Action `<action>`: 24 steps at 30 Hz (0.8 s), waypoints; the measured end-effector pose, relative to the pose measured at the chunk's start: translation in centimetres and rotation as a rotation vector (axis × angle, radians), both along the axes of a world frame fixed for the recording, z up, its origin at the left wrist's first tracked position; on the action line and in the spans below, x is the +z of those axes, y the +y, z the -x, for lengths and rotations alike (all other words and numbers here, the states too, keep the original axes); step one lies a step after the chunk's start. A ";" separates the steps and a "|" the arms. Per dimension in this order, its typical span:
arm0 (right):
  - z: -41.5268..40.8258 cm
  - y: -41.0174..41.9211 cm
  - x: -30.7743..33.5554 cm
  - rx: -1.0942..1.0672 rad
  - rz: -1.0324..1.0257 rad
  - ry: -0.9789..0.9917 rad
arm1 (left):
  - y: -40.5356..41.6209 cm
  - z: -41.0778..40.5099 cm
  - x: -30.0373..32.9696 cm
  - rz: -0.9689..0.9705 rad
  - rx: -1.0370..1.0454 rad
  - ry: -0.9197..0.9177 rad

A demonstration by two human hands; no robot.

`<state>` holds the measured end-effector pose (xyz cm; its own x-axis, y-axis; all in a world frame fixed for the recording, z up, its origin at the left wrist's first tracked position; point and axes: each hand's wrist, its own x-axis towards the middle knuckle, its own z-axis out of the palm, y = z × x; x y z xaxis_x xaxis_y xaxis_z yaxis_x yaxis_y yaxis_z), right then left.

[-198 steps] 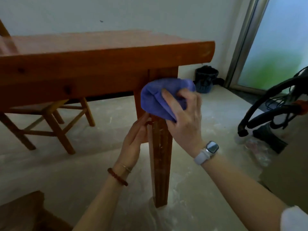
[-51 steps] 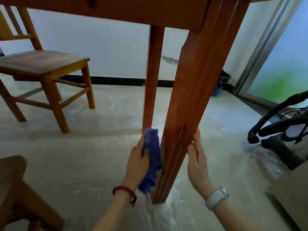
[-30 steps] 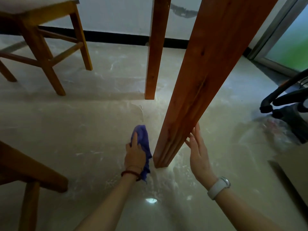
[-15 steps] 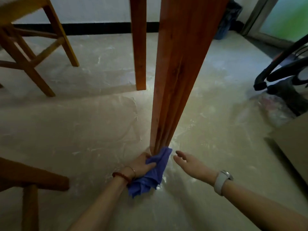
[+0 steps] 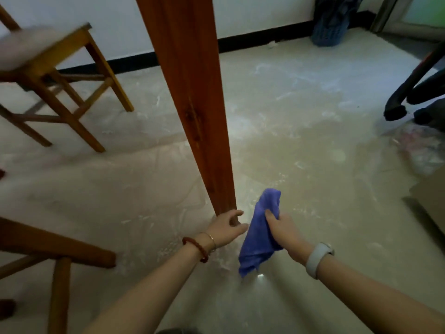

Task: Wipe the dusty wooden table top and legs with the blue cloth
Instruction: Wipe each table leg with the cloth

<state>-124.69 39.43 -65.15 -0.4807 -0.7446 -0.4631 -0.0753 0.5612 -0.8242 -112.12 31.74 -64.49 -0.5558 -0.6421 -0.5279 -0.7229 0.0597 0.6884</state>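
At the far left a wooden chair (image 5: 60, 75) stands on the dusty floor (image 5: 301, 131), well away from both hands, and a second piece of wooden furniture (image 5: 53, 247) cuts across the lower left corner. The worktop's reddish-brown leg (image 5: 192, 92) runs down the middle of the view to its foot, just ahead of the left hand (image 5: 226, 226). That hand, with a dark bead bracelet (image 5: 196, 248) and a thin bangle at the wrist, sits at the base of the leg with its fingers loosely curled and touching the wood; its grip closes on nothing. Just to its right, the right hand (image 5: 280, 227) has its grip closed around the blue cloth (image 5: 261, 235), thumb pressed into the bunched fabric. The cloth rises in a fold above the fingers and hangs down below the wrist toward the floor, beside the leg and clear of it. A pale smartwatch (image 5: 319, 257) wraps the right wrist. White dust streaks the floor around the foot of the leg and under both hands. Far beyond the right hand, a blue basket (image 5: 330, 27) stands against the white wall, and at the right edge the black hose (image 5: 414, 75) of a vacuum cleaner curves down toward a crumpled clear plastic bag (image 5: 419, 148).
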 end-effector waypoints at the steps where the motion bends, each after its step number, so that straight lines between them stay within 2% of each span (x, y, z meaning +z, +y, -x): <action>1: 0.9 -0.4 0.7 0.041 0.056 0.067 | -0.2 0.2 1.2 0.044 0.025 -0.050; 3: 2.8 -1.8 2.6 0.040 0.208 0.114 | -0.7 0.3 3.2 0.083 0.115 -0.139; 8: 5.9 -6.7 11.6 -0.017 0.572 0.063 | -0.6 -0.8 7.0 0.155 0.476 -0.285; 9: 6.1 -7.6 13.7 0.001 0.633 0.080 | -0.5 -0.7 7.7 0.179 0.566 -0.216; 11: 5.9 -9.0 17.7 0.014 0.764 0.079 | -0.5 -0.4 9.1 0.251 0.709 0.086; 13: 5.6 -10.1 21.7 0.035 0.897 0.003 | -0.6 0.7 11.3 0.415 0.805 0.364; 15: 4.5 -10.4 25.4 0.045 1.079 -0.044 | -0.8 1.9 13.8 0.550 0.895 0.543; 17: 2.7 -10.4 26.4 0.111 1.256 0.009 | -1.1 2.8 16.6 0.623 0.982 0.652; 18: 1.5 -10.3 25.4 0.182 1.265 0.069 | -1.2 3.0 17.7 0.631 1.018 0.679; 20: 0.1 -10.0 21.2 0.274 1.139 0.138 | -1.4 3.2 19.1 0.594 1.065 0.681; 22: 0.9 -9.6 16.6 0.306 0.856 0.085 | -1.3 3.1 19.9 0.538 1.071 0.649; 24: 3.2 -9.6 14.3 0.446 0.495 0.095 | -1.0 3.3 20.6 0.509 1.067 0.621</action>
<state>-127.86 29.81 -50.84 -0.0995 -0.9950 0.0131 -0.2976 0.0172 -0.9545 -115.38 30.77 -43.87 0.2789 -0.9588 0.0542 -0.1534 0.0113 0.9881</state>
